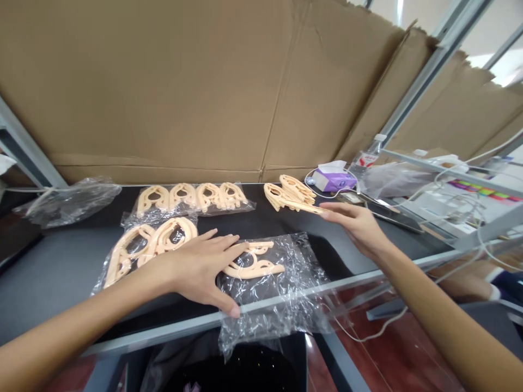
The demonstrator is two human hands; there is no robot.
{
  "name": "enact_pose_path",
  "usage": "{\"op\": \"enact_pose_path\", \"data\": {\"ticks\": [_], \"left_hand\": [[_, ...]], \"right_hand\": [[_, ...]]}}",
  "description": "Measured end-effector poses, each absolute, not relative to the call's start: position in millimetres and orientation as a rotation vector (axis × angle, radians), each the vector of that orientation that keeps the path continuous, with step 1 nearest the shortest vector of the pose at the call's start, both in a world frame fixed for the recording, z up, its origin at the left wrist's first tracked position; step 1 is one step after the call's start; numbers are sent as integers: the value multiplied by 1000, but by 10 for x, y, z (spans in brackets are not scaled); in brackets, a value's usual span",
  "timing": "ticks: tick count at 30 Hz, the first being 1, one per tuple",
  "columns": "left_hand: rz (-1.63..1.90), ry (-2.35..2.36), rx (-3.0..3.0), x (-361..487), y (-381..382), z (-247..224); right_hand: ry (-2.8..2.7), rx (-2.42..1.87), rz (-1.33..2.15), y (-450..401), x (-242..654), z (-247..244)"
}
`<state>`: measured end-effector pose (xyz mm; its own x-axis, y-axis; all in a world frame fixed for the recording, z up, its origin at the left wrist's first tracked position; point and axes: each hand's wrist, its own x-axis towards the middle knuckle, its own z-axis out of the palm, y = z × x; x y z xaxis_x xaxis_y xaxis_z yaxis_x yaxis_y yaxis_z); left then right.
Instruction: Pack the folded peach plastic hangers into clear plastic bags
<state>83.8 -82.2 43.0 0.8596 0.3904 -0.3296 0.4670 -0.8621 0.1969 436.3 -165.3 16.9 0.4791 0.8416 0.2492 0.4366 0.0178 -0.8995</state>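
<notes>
My left hand is spread over a clear plastic bag near the table's front edge. Just beyond its fingers, a peach folding hanger lies on or in that bag; I cannot tell which. My right hand pinches the end of another peach folding hanger, seen edge-on beside a small pile of hangers. Two bagged hangers lie left of my left hand, partly covered by it. Behind them, several hangers sit side by side in clear plastic.
An empty-looking crumpled plastic bag is at the back left. A purple tissue pack, a bottle, a flat dark device and loose cables stand or lie at the right. A metal rail edges the dark table; cardboard walls the back.
</notes>
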Motion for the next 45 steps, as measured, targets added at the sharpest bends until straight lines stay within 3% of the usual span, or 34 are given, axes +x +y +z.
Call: {"op": "enact_pose_path", "data": {"ticks": [6, 10, 24, 35, 45], "left_hand": [[-412, 656, 2759, 861, -809, 461], [-409, 711, 2722, 848, -782, 450], [-480, 749, 2774, 851, -559, 446], [-503, 820, 2761, 848, -526, 474], [-494, 804, 2789, 845, -515, 456]], "right_hand": [[-1231, -1626, 551, -2760, 4610, 105], [-1340, -1632, 582, -3051, 4622, 28], [-1890, -1527, 851, -2137, 4170, 130], [-1841, -1363, 835, -1829, 3867, 135], [-2025, -1701, 477, -1856, 3923, 177]]}}
